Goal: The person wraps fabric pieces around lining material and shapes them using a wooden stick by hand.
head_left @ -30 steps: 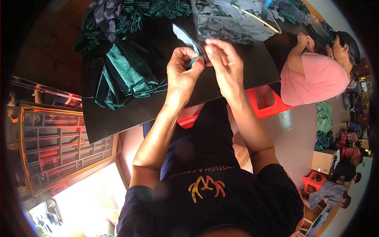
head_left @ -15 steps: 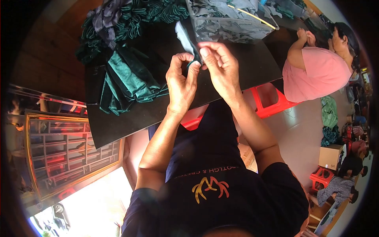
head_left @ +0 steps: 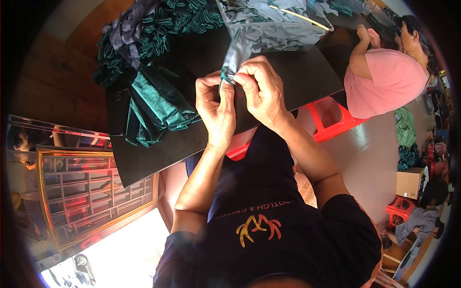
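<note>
Above the table [head_left: 307, 72], the left hand [head_left: 216, 103] and right hand [head_left: 265, 93] pinch the strip [head_left: 236, 52] at its lower end, and it could slip or twist if either grip slackens, since its upper end stands unsupported.

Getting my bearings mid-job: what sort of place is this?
Probably a small fabric workshop: green cloth lies on a black table, a bin holds grey scraps, and another person is nearby.

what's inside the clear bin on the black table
Greyish fabric pieces, heaped, with a yellow stick lying across the bin. Whatever lies deeper is covered; the held strip hides part of the front.
</note>
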Available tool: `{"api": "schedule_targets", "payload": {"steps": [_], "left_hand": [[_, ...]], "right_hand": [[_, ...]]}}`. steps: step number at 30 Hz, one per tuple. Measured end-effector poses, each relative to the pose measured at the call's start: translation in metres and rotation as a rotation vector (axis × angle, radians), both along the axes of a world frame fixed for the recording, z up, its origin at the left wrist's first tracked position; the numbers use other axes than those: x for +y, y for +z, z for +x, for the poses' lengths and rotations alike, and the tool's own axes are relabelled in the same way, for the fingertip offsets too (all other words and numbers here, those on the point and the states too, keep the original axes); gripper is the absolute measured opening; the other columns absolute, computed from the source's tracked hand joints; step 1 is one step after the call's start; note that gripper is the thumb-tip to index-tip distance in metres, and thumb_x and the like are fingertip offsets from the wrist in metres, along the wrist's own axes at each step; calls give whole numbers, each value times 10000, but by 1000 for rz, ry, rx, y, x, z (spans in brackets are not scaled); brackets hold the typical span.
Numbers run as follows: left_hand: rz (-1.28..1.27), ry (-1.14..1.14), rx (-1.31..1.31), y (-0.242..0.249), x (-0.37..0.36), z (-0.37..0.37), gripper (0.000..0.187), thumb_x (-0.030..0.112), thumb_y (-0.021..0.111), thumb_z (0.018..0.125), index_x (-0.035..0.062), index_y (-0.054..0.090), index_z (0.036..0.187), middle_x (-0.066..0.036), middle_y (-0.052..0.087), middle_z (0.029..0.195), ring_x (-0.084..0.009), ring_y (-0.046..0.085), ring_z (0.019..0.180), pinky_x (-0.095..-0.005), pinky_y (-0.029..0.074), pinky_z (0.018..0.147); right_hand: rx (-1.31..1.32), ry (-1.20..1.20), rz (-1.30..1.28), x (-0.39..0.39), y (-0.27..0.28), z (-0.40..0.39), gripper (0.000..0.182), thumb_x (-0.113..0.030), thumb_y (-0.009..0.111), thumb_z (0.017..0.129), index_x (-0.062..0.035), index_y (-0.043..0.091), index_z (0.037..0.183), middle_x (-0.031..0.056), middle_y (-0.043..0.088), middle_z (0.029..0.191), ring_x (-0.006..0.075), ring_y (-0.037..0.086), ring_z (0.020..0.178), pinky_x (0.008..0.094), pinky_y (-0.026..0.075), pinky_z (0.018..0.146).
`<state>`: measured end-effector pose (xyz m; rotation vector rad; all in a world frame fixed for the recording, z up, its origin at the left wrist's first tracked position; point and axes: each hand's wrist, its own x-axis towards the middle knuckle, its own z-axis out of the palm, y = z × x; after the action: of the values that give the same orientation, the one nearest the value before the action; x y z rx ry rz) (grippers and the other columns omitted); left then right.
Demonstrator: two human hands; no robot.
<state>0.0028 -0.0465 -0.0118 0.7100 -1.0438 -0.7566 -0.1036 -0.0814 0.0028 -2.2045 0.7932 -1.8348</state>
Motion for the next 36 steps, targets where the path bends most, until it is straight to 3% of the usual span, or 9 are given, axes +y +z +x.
{"api": "schedule_targets", "payload": {"steps": [4,11,16,18,21,25,30,35,36], "left_hand": [[139,-126,275,3,-11,7,214,15,501,955,-28,471,1162,-88,625,874,-134,596,679,-252,510,592],[156,-135,149,-7,-7,5,86,33,569,932,9,556,1014,-51,618,841,-79,574,676,-204,452,517],[122,-132,52,-12,-8,6,97,42,607,916,66,550,989,16,561,863,-18,451,647,-172,348,525],[130,-174,156,-8,-4,1,115,54,615,915,68,544,1003,18,561,877,-18,450,660,-176,354,543],[132,-278,321,-6,0,-6,133,123,599,930,88,551,1048,26,580,882,-47,484,730,-209,381,607],[250,-348,489,-3,3,-9,114,134,588,934,85,557,1033,10,587,881,-64,499,731,-198,386,599],[282,-301,196,-10,-4,2,85,80,583,932,70,551,1010,-15,600,886,-72,525,693,-208,409,578],[219,-413,382,-1,-7,2,106,113,584,941,86,525,1025,-14,595,939,-91,535,733,-234,432,609],[258,-410,414,0,-7,4,107,121,580,944,90,524,1030,-15,594,943,-93,535,742,-235,433,615]], "right_hand": [[17,32,25,6,2,-4,78,3,621,846,-8,559,892,121,572,849,245,618,632,335,502,539],[-107,75,445,4,-2,-3,129,-85,659,880,10,628,960,72,594,952,109,605,768,221,500,587],[-137,91,279,-3,-10,-4,82,-65,632,887,5,597,912,79,588,908,156,600,750,272,493,602],[-128,43,173,-2,-6,-3,62,-29,624,866,-3,578,898,104,585,866,235,609,714,333,487,577],[-49,-83,-74,0,-2,-1,57,-39,618,866,-20,571,892,102,573,853,250,606,704,346,488,566],[-46,-54,41,6,-3,-4,79,-52,640,840,-44,581,893,104,566,847,271,613,708,361,488,556],[-6,-31,35,-6,-1,-13,48,-9,617,848,-11,598,891,117,578,869,252,628,746,351,506,601],[-261,173,262,13,6,-5,128,10,688,813,-21,635,925,91,594,921,168,632,739,282,530,564],[-148,145,196,15,4,-5,171,15,717,785,-15,639,934,88,593,945,142,632,698,235,540,520]]}}
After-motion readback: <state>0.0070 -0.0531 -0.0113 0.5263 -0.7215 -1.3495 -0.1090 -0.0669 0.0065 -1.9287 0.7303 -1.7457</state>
